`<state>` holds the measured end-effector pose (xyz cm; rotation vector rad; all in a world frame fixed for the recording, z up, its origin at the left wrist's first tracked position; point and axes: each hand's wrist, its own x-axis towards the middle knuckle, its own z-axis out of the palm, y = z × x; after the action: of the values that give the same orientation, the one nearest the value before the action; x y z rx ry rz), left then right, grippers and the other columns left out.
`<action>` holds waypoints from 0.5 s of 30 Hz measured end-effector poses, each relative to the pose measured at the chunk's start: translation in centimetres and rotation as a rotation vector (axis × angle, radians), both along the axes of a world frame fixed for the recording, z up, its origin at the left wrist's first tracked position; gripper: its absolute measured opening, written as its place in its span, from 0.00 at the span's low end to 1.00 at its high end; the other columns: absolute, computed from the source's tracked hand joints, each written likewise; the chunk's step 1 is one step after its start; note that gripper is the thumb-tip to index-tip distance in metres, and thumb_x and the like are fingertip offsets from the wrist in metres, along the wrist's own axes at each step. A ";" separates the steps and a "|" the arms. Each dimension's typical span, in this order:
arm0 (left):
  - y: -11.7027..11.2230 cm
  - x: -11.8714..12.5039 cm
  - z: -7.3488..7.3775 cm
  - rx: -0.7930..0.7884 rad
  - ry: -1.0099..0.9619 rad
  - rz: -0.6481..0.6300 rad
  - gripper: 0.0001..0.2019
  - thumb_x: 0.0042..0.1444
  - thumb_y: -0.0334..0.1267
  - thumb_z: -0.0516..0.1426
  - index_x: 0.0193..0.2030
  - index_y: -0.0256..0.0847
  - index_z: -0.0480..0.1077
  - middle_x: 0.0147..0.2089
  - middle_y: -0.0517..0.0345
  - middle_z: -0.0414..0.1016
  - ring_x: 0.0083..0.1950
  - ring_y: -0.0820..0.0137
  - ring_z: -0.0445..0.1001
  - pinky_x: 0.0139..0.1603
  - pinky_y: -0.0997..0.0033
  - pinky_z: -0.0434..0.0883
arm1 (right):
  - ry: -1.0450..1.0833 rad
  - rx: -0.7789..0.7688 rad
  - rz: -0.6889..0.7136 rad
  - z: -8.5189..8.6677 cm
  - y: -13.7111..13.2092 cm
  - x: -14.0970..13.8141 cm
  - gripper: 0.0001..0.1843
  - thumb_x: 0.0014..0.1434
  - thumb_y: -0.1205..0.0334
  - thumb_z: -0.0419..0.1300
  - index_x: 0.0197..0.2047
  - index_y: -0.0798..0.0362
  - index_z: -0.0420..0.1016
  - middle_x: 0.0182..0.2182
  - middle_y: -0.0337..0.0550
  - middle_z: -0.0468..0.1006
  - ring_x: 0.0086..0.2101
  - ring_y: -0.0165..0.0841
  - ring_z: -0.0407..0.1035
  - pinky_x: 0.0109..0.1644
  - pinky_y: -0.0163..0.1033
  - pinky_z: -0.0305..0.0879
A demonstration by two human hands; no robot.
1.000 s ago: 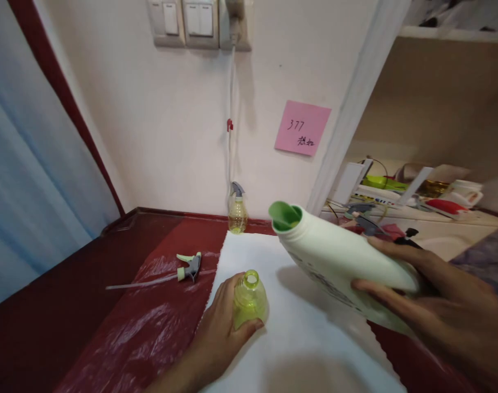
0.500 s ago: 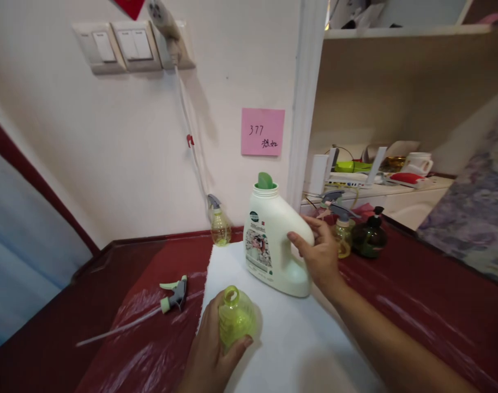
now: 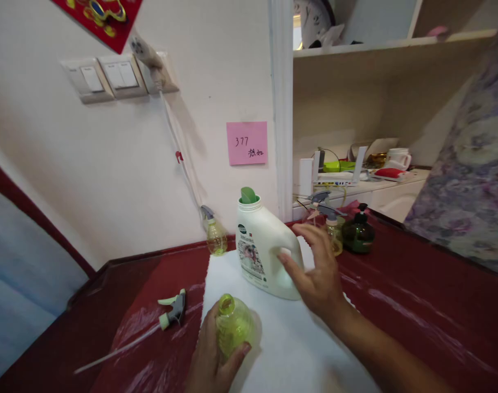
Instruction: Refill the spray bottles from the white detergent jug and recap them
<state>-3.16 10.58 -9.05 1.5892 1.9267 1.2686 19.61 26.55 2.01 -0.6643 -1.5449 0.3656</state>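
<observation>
My left hand (image 3: 216, 352) is wrapped round a translucent yellow-green spray bottle (image 3: 235, 330) with its top off, upright on a white cloth (image 3: 273, 349). A pale green detergent jug (image 3: 269, 251) stands behind it, uncapped, with a green spout in its neck. Beside the jug's handle is my right hand (image 3: 320, 273), thumb and fingers spread and not gripping it; whether a fingertip touches cannot be made out. To the left, a grey and green trigger sprayer head (image 3: 175, 311) with a long tube lies on the red table cover.
Against the wall stands another yellow spray bottle (image 3: 216, 237). At right are a yellow spray bottle (image 3: 334, 234) with a grey trigger and a dark green pump bottle (image 3: 358, 232). A white router (image 3: 334, 177) sits on the shelf behind; a cable runs down the wall.
My right hand has let go of the jug's handle and its fingers have spread. The left hand still holds the bottle. The view has tilted up and shifted right.
</observation>
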 end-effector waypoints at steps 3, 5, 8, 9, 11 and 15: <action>0.0 -0.2 -0.5 0.020 -0.019 -0.021 0.37 0.61 0.48 0.63 0.72 0.44 0.54 0.75 0.39 0.57 0.76 0.47 0.53 0.73 0.40 0.57 | -0.188 -0.042 0.259 -0.6 -3.8 -1.6 0.23 0.64 0.59 0.63 0.61 0.46 0.68 0.56 0.47 0.73 0.58 0.41 0.65 0.64 0.51 0.62; 0.0 -0.4 -0.8 0.049 -0.030 -0.050 0.37 0.62 0.47 0.62 0.73 0.43 0.52 0.76 0.38 0.56 0.76 0.46 0.55 0.73 0.41 0.59 | -0.333 -0.219 0.473 -1.7 -6.0 -3.2 0.32 0.60 0.60 0.65 0.66 0.50 0.63 0.63 0.51 0.68 0.63 0.43 0.60 0.68 0.53 0.58; 0.0 -0.3 -0.9 0.069 -0.041 -0.081 0.34 0.64 0.47 0.59 0.73 0.42 0.52 0.74 0.37 0.59 0.74 0.47 0.58 0.71 0.43 0.62 | -0.465 -0.451 0.673 -3.2 -7.9 -4.9 0.40 0.57 0.65 0.63 0.70 0.54 0.57 0.67 0.53 0.64 0.66 0.44 0.57 0.71 0.53 0.54; 0.0 -0.2 -0.7 0.070 -0.037 -0.078 0.33 0.64 0.47 0.59 0.72 0.42 0.54 0.73 0.37 0.61 0.74 0.47 0.59 0.70 0.43 0.63 | -0.466 -0.488 0.704 -3.5 -8.2 -5.2 0.39 0.57 0.66 0.61 0.71 0.54 0.57 0.67 0.52 0.64 0.65 0.42 0.58 0.71 0.51 0.55; -0.1 0.2 0.3 0.064 -0.025 -0.074 0.32 0.64 0.47 0.58 0.72 0.41 0.56 0.71 0.37 0.64 0.73 0.47 0.61 0.70 0.44 0.63 | -0.435 -0.517 0.724 -3.8 -8.3 -5.5 0.37 0.57 0.68 0.58 0.70 0.53 0.57 0.65 0.51 0.66 0.63 0.40 0.61 0.69 0.49 0.57; -0.3 -0.1 4.7 -0.066 0.039 -0.161 0.36 0.60 0.45 0.62 0.73 0.45 0.57 0.71 0.42 0.66 0.70 0.50 0.66 0.70 0.48 0.63 | -0.409 -0.502 0.719 -4.3 -8.1 -5.5 0.37 0.57 0.67 0.57 0.69 0.53 0.57 0.65 0.52 0.66 0.63 0.41 0.61 0.68 0.50 0.57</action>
<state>-3.22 10.30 -4.31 1.7089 1.8031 1.1057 14.10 18.41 -2.24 -0.5610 -2.0873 1.2493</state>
